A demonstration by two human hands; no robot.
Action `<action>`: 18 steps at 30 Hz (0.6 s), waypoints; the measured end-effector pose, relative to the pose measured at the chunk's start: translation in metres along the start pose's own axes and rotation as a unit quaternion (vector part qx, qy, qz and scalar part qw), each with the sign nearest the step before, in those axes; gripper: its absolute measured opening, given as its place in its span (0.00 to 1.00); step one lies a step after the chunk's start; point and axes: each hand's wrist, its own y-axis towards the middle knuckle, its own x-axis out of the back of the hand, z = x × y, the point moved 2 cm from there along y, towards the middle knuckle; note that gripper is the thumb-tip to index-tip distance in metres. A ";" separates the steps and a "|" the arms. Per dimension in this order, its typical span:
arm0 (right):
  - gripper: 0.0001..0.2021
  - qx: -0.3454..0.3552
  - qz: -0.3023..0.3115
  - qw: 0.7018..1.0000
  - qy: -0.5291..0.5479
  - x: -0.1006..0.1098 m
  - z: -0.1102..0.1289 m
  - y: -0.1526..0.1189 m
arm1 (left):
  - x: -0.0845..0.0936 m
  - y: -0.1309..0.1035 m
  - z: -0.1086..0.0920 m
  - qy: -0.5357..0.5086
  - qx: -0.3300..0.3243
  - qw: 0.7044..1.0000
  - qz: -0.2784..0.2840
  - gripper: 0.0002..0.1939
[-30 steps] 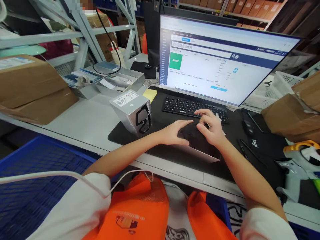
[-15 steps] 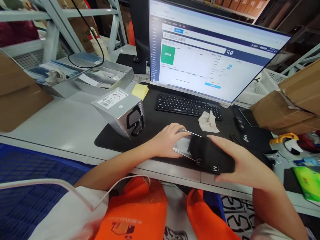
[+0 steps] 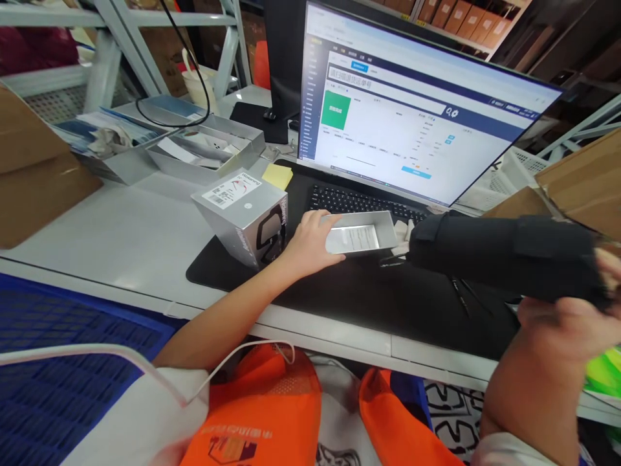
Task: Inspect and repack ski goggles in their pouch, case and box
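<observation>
My left hand (image 3: pixel 313 243) grips the left end of an open silver box (image 3: pixel 388 226) above the desk mat, with a printed label or sheet visible inside. My right hand (image 3: pixel 567 317), blurred, is wrapped round the far end of a long black cloth-covered roll (image 3: pixel 490 249) with a strap across it. The roll is outside the box, and a small dark loop (image 3: pixel 392 260) shows at its near end. Left of my left hand stands a larger silver carton (image 3: pixel 240 223) with a label on top. A crumpled white tissue (image 3: pixel 402 238) is partly hidden behind the box.
Behind the hands are a keyboard (image 3: pixel 339 197) and a lit monitor (image 3: pixel 427 110). Yellow sticky notes (image 3: pixel 278 175) and trays of papers (image 3: pixel 208 145) lie to the left. Cardboard boxes (image 3: pixel 587 175) stand at the right, and a blue crate (image 3: pixel 72 349) is below the desk's left edge.
The black roll has come out of the silver box and moved right in my right hand. My left hand has moved up and left with the box, whose inside now shows.
</observation>
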 end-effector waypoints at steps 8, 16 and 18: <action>0.17 0.056 0.039 0.992 -0.103 -0.052 -0.004 -0.077 | -0.013 0.006 0.011 0.034 0.012 0.999 0.037 0.29; 0.08 0.019 0.173 0.985 0.017 -0.047 -0.004 -0.096 | -0.052 -0.006 -0.059 -0.153 -0.200 0.954 0.164 0.51; 0.07 -0.002 0.192 0.981 0.038 -0.037 0.001 -0.099 | -0.067 0.008 -0.066 -0.159 -0.192 0.941 0.231 0.61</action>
